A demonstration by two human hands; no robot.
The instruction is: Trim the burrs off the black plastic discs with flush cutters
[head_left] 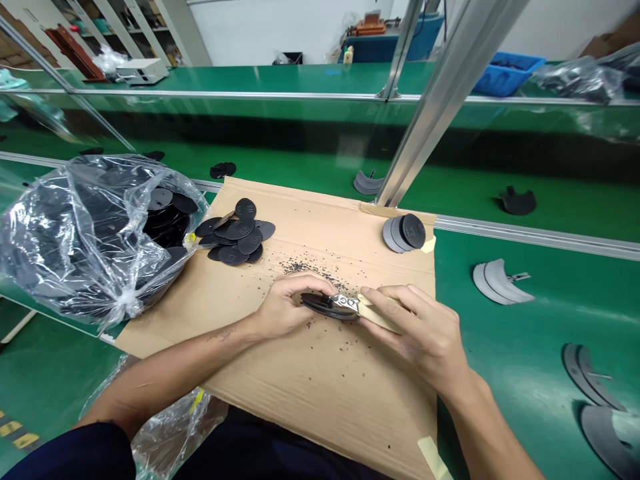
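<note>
My left hand (289, 305) grips a black round disc (325, 308) by its left side, tilted nearly edge-on over the cardboard sheet (280, 393). In my right hand (417, 327) is a pair of nippers (347, 303) with pale yellow handles, the fingers closed around them. The metal jaws meet the upper edge of the disc; whether they are closed on it I cannot tell. Small black trimmings (313, 268) lie scattered on the cardboard around and beyond my hands. A loose pile of black discs (240, 230) sits to the left.
A clear plastic bag (95, 233) full of black discs stands at left. Stacked discs (404, 233) lie at the cardboard's far right corner, near an aluminium post (435, 113). Curved grey parts (500, 281) rest on the green belt (505, 347) to the right.
</note>
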